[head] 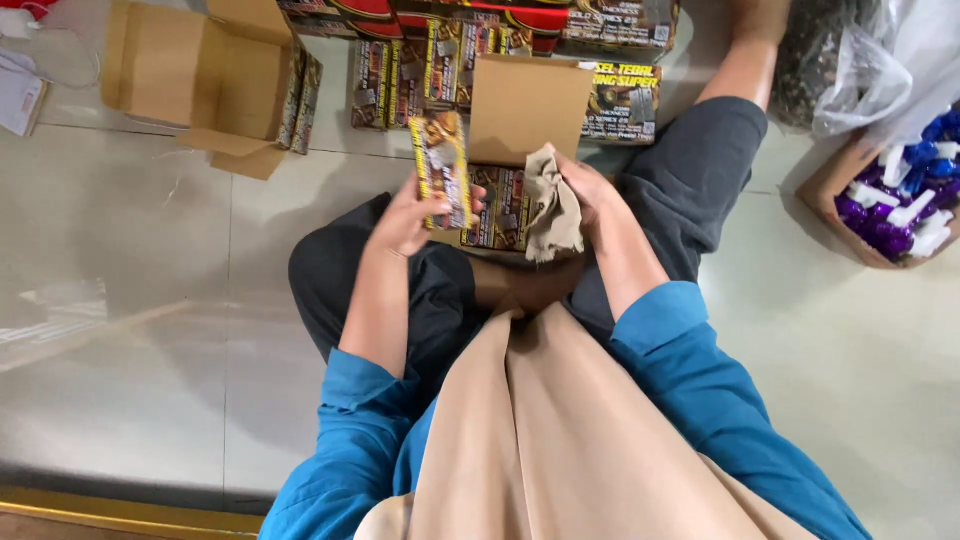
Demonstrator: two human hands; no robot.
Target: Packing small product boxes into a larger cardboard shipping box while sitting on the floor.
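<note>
- Printed packet (441,168), flat, long and glossy with yellow edging and dark artwork, stands upright in the left hand (405,218), near the middle of the scene above the person's lap.
- Left-hand fingers (452,212) wrap the packet's lower edge, thumb at the front, pinching it firmly.
- Right hand (590,190), just right of the packet, bunches a crumpled beige cloth (550,210), soft and creased, fingers curled around its top.
- Open cardboard box (520,110), plain brown with a raised flap, sits just beyond the hands; similar printed packets (497,205) lie flat inside it.
- More packets and printed cartons (620,90) are stacked at the far side on the pale tiled floor (150,300).
- Another brown box (205,80), flaps open, sits far left with packets standing against its side.
- At right, a carton (895,195) holds purple bottles with white spray tops.
</note>
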